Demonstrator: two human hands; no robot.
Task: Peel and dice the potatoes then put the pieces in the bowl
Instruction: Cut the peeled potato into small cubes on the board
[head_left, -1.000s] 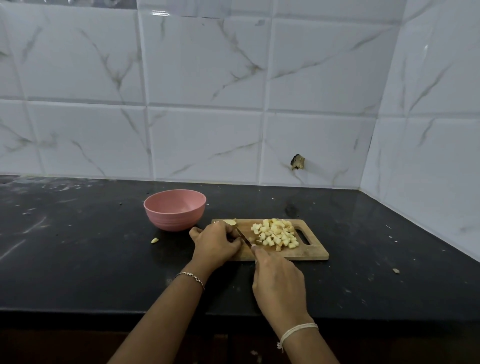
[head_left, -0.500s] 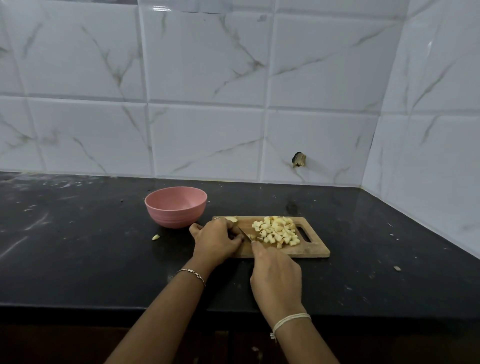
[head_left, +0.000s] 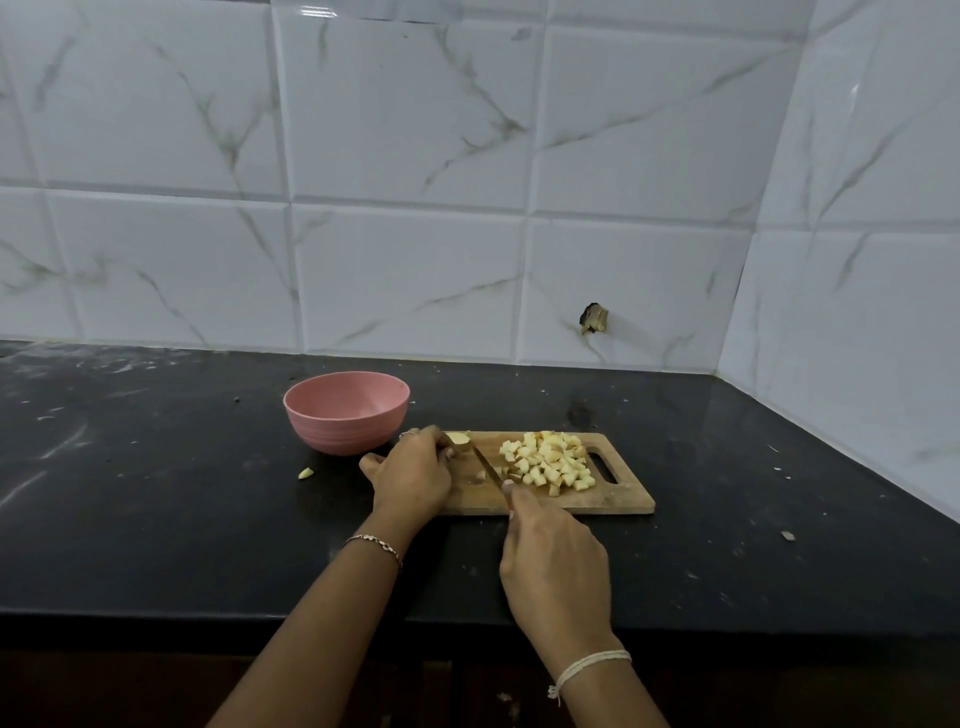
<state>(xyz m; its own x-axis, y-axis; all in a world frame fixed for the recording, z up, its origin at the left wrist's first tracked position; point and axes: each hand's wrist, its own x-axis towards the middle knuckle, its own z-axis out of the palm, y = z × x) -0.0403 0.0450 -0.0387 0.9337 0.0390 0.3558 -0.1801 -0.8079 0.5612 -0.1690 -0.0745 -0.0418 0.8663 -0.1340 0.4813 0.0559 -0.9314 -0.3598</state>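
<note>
Right fingers, apparently, around knife

On the tabletop, the bowl sits left of the cutting board, which carries the potato pieces.

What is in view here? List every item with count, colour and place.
bowl: one, pink, counter, left of board
board: one, wooden, counter centre
potato cubes: one pile, pale yellow, board's right half
potato chunk: one, pale, board's left end
knife: one, dark blade, between chunk and cubes
potato scrap: one, pale, counter left of board
counter: one, black
wall tiles: several, white marbled, behind and right
left hand: one, holds the potato chunk
right hand: one, grips the knife
</note>
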